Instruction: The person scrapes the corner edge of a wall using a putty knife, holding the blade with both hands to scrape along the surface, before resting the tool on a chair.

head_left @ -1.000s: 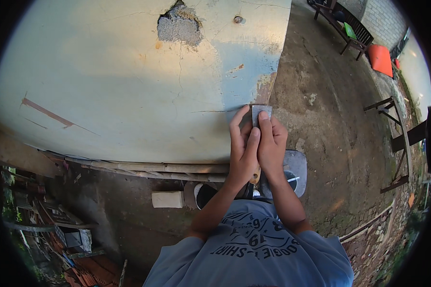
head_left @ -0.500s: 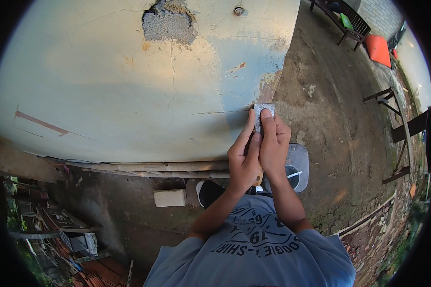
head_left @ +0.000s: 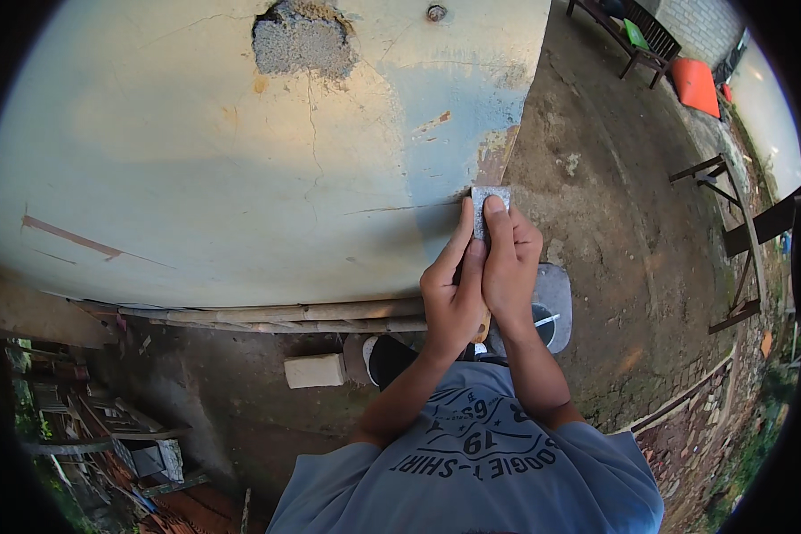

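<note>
Both hands are closed round one scraper [head_left: 481, 222], whose grey speckled metal blade points away from me. The end of its wooden handle shows between my wrists. My right hand [head_left: 513, 267] lays its thumb on the face of the blade. My left hand [head_left: 454, 289] wraps the other side, with its index finger stretched along the blade's left edge. The blade tip is at the right-hand edge of the painted wall [head_left: 240, 196], just below a bare brownish strip [head_left: 492, 166] and a worn blue patch [head_left: 427, 133]. Whether the tip touches the wall, I cannot tell.
A rough grey hole [head_left: 303, 46] and a knob [head_left: 436, 13] mark the wall. Bamboo poles [head_left: 285, 313] run along its base, near a pale block [head_left: 314, 370]. A bucket [head_left: 543, 327] stands right of my hands. Farther right are a wooden frame [head_left: 746, 240] and a bench [head_left: 636, 40].
The view has shifted slightly, so the wall sits a little farther left. The blade tip is slightly higher in view; both hands keep the same hold on the scraper.
</note>
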### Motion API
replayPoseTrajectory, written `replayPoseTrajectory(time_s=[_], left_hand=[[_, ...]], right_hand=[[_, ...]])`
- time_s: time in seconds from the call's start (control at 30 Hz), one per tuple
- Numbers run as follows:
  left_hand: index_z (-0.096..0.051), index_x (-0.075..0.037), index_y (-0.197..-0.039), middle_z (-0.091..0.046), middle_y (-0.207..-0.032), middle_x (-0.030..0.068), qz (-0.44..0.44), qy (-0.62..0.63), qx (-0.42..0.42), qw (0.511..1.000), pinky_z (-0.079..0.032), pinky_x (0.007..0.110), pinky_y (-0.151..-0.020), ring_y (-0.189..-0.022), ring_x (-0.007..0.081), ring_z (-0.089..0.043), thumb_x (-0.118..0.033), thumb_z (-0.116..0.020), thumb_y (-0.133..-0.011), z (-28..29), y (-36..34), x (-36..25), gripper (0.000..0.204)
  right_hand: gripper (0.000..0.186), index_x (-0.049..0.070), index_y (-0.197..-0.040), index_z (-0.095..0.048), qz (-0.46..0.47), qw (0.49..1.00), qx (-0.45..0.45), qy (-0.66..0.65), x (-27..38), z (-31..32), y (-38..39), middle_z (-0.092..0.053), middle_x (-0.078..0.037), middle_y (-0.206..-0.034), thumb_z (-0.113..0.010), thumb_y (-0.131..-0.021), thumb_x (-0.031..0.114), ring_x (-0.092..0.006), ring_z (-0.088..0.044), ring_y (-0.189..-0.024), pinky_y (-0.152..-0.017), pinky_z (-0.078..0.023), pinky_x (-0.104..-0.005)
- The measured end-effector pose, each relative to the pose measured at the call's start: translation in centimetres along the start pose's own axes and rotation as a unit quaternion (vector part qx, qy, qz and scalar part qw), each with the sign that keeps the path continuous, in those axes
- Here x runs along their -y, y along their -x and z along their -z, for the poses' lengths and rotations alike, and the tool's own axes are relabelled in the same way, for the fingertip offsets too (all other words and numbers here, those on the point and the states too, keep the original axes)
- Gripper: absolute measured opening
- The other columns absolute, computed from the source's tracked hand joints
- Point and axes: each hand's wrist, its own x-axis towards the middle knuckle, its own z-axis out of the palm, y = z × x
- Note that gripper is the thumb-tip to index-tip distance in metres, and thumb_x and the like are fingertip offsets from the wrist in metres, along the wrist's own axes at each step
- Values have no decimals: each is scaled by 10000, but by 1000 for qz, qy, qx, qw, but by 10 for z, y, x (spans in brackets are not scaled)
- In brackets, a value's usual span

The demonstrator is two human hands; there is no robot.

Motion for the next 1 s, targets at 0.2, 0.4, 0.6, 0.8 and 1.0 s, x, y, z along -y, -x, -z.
replayPoseTrajectory(time_s=[0.2,0.4,0.6,0.8,1.0], left_hand=[[-429,22,-1385,-606,-1113,40,31,29,-10,999,-428,181,-794,-902,45,-505,10,-433,-977,-2,-6,-7,409],[-428,14,-1389,-596,-1172,59,-19,-18,-36,999,-429,194,-832,-958,62,-523,-4,-445,-981,-3,0,-7,409],[-436,25,-1380,-597,-1206,88,-30,-24,-41,998,-436,198,-831,-976,66,-527,2,-441,-980,-2,3,-2,400],[-428,44,-1376,-546,-1305,141,37,54,-11,998,-396,259,-967,-1136,122,-506,3,-432,-980,-2,-3,-14,398],[-428,43,-1376,-564,-1277,127,12,41,-9,999,-406,240,-930,-1092,106,-509,-2,-441,-979,-5,-23,-31,399]], right_hand=[[326,16,-756,-592,-6,1000,-4,-10,9,-3,-2,-502,73,-657,-483,-1003,200,-3,-382,-620,-515,-317,-204],[319,17,-752,-582,4,1000,-3,-2,14,-4,-1,-492,75,-651,-488,-1000,195,-4,-377,-614,-511,-314,-207],[326,15,-751,-577,31,999,-13,21,3,-5,1,-487,79,-645,-483,-1002,201,-3,-373,-600,-499,-307,-204],[326,13,-740,-572,5,1000,-8,11,12,-6,-2,-484,78,-646,-492,-999,194,-2,-368,-607,-501,-303,-206],[324,19,-741,-582,19,1000,-11,5,28,-10,-7,-489,80,-656,-494,-997,197,-3,-371,-613,-507,-302,-205]])
